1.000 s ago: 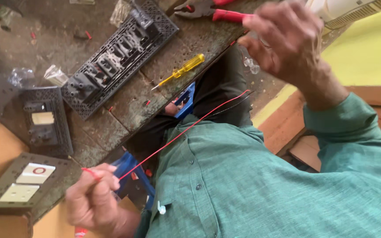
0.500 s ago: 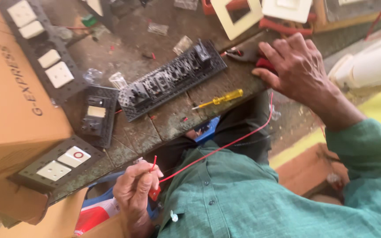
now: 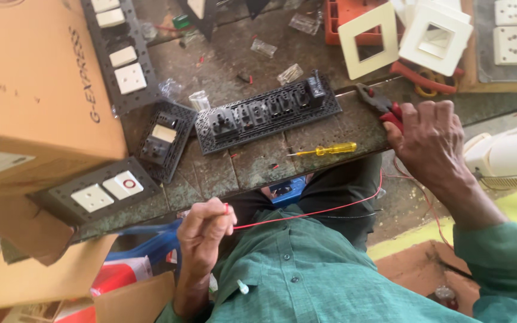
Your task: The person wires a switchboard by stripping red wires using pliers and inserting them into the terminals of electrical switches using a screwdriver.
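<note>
Thin red wire (image 3: 306, 214) runs taut, long axis left-right, across lap below counter (image 3: 324, 128) edge. Left hand (image 3: 203, 230) pinches its near end. Right hand (image 3: 429, 140) closed around far end, resting on red-handled pliers (image 3: 381, 104), just right of yellow screwdriver (image 3: 327, 149).

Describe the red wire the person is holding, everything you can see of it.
The red wire is thin, flexible and looks plastic-insulated. One end is pinched in the fingertips of the left hand, near the person's chest. From there it runs in a shallow, fairly taut curve across the green shirt and dark lap, then bends up toward the right hand, which rests at the table edge on red-handled pliers.
</note>
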